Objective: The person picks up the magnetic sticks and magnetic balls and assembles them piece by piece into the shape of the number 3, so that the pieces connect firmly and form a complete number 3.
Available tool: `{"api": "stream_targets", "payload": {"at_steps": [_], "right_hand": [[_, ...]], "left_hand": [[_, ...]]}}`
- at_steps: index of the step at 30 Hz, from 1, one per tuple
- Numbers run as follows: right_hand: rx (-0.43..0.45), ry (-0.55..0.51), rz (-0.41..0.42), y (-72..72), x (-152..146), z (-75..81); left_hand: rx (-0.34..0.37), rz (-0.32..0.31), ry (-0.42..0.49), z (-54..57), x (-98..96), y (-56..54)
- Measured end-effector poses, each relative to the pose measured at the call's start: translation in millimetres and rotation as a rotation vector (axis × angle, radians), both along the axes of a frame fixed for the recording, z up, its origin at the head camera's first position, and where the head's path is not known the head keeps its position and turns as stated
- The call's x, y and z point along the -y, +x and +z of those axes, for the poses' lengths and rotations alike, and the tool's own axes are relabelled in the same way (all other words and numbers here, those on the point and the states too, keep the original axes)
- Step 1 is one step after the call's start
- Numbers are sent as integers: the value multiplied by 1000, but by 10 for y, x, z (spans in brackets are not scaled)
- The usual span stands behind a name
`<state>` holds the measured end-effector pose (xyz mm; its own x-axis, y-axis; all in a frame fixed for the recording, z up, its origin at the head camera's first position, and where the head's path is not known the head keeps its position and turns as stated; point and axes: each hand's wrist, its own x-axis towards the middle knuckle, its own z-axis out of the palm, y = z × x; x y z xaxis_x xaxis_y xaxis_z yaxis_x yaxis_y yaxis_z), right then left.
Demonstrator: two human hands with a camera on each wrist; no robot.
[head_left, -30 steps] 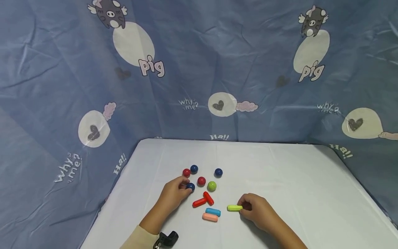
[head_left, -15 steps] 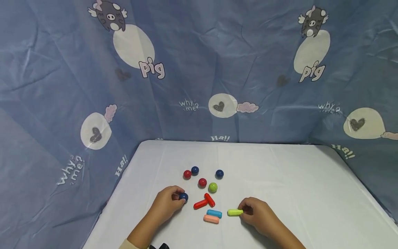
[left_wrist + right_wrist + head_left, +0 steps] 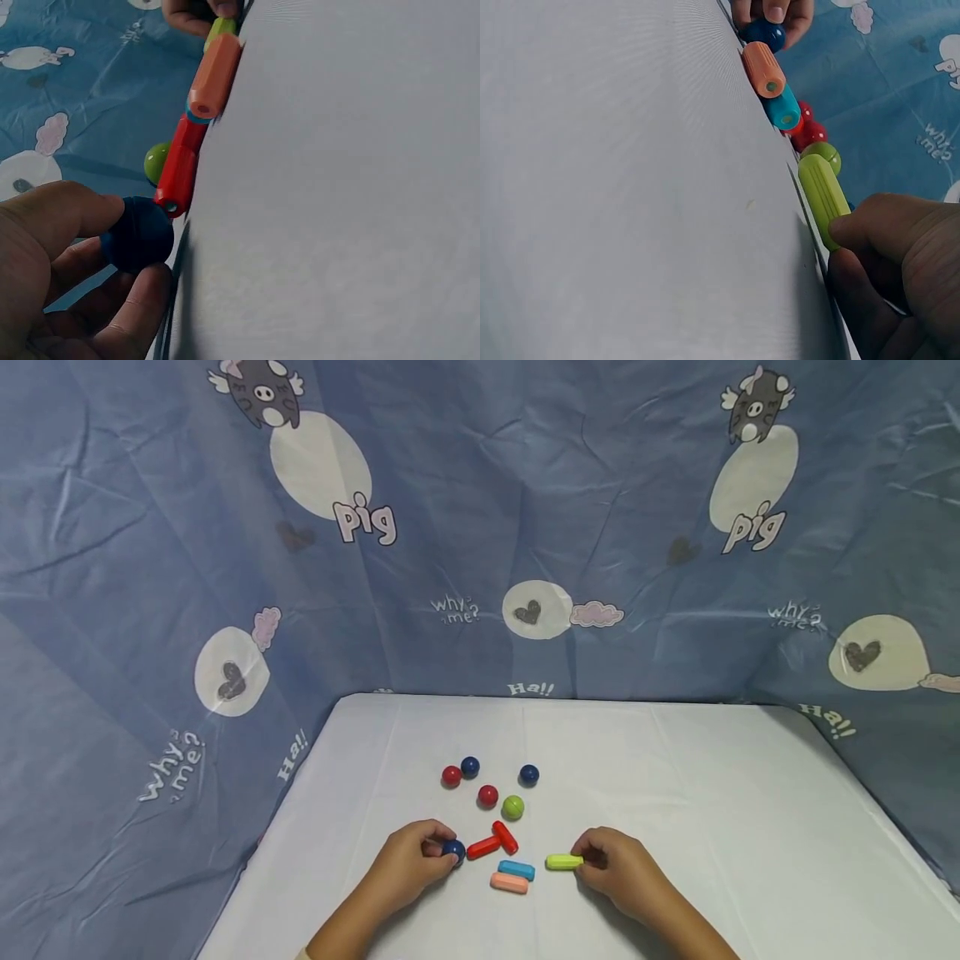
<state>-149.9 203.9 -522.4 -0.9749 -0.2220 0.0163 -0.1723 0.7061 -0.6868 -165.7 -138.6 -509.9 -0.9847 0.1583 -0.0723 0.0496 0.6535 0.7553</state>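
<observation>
My left hand [image 3: 411, 865] pinches a dark blue ball [image 3: 139, 234] between thumb and fingers, just left of a red stick [image 3: 483, 847]. A second red stick [image 3: 505, 837] leans against the first, forming a T. On the right, my right hand [image 3: 617, 870] pinches the near end of a short yellow-green ribbed stick [image 3: 823, 196], which points left. Between the hands lie a blue stick [image 3: 517, 870] and an orange stick [image 3: 509, 883], side by side.
Behind the sticks are a green ball [image 3: 513, 807], two red balls [image 3: 488, 796] and two more dark blue balls [image 3: 529, 775]. All stand on a white-covered table [image 3: 712, 793]. A blue printed cloth [image 3: 645, 552] hangs around its back and sides.
My left hand has drawn the dark blue ball away from the other balls, toward me, and then slightly right beside the red stick. The right hand stays put with the yellow-green stick.
</observation>
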Motion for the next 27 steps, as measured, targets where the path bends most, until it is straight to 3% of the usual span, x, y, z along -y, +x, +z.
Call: {"api": "stream_targets", "payload": {"at_steps": [9, 19, 27], "right_hand": [[-11, 1, -15, -59, 33, 6], [-5, -10, -64, -256, 112, 49], [-3, -40, -100, -388, 209, 95]], "left_hand": [[-54, 30, -11, -25, -37, -146], [-102, -32, 2, -51, -192, -390], [-91, -46, 7, -76, -317, -512]]}}
